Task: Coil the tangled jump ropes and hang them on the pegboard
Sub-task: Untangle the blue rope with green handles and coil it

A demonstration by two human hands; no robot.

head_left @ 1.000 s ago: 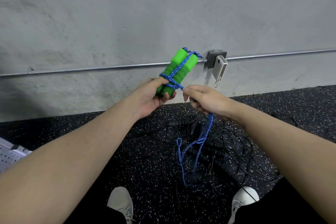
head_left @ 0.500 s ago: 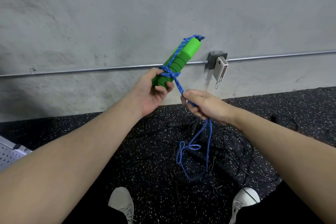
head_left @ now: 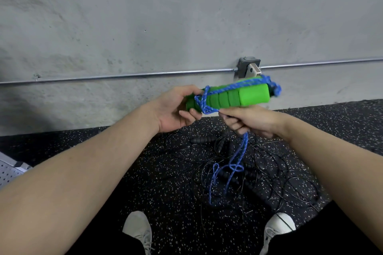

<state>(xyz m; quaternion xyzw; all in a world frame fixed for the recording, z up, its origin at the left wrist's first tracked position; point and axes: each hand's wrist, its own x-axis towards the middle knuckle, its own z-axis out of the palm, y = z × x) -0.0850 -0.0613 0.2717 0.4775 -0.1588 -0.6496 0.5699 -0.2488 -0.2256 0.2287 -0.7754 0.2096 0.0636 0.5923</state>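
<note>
My left hand gripped green handles; right hand pinched blue rope, mid-wrap; black ropes untouched, nothing hung.

The light was even and flat, coming from overhead, with no glare anywhere. A soft shadow darkened the concrete wall low on the left. The far end of the green handles and the blue rope there were smeared by motion. The wide lens bowed the conduit pipe, and both forearms loomed large at the bottom corners.
</note>
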